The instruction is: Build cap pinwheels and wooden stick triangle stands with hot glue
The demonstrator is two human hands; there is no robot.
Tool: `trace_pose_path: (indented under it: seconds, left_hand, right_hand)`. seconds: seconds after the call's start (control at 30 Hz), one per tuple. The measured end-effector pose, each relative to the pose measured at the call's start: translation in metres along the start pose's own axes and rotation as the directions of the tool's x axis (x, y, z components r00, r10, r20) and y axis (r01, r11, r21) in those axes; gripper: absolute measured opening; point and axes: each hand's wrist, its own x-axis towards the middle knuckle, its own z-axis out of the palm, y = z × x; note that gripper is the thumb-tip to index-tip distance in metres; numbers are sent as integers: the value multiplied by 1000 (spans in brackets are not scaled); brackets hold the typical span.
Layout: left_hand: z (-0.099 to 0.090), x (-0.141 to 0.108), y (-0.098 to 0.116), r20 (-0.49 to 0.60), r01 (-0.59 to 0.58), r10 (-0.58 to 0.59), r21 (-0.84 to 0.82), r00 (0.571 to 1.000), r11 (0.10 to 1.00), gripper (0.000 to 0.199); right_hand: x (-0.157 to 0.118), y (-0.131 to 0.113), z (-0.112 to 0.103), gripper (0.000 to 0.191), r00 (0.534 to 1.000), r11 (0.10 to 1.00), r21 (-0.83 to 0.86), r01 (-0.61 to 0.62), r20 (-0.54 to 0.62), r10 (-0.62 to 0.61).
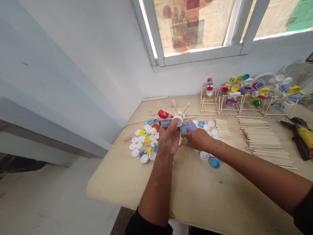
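Observation:
A wheel of plastic bottle caps on thin wooden sticks, with a white hub cap, is raised over the table. Around the hub are a red cap, a purple cap and a light blue cap; several sticks end bare. My left hand is closed round the wheel near its hub, thumb pressed to the white cap. From the right, my right hand reaches in with its fingers pinched at the light blue cap's lower end; its fingertips are partly hidden.
Loose bottle caps lie scattered beneath and beside both hands. Rows of wooden sticks lie to the right, near yellow-and-black pliers. Stick frames carrying finished cap wheels stand along the wall. The wooden table ends at left.

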Motion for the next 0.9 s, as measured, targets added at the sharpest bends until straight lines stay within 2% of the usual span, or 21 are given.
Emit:
trace_pose_path:
  seconds: [0.17, 0.33, 0.5, 0.7, 0.9]
  left_hand:
    - [-3, 1, -1, 4, 3, -3, 18, 1000, 1000, 23]
    - [-2, 2, -2, 16, -12, 11, 38, 1000, 999, 21]
    - [0, 1, 0, 61, -10, 6, 59, 998, 998, 21]
    - [-4, 2, 0, 11, 7, -7, 45, 1000, 999, 22]
    - [-2, 2, -1, -14, -3, 4, 33, 1000, 999, 22]
  right_hand:
    - [2, 5, 3, 34, 1000, 999, 36, 5, 2, -5]
    - [3, 8, 5, 25, 1000, 997, 76, -12, -14, 13]
    - [-1, 8, -2, 29, 1000, 993, 116, -5, -25, 8]
    - [-3, 0, -9, 44, 999, 992, 121, 31, 5, -31]
    - [2, -11, -7, 37, 997, 995, 80, 63, 28, -65]
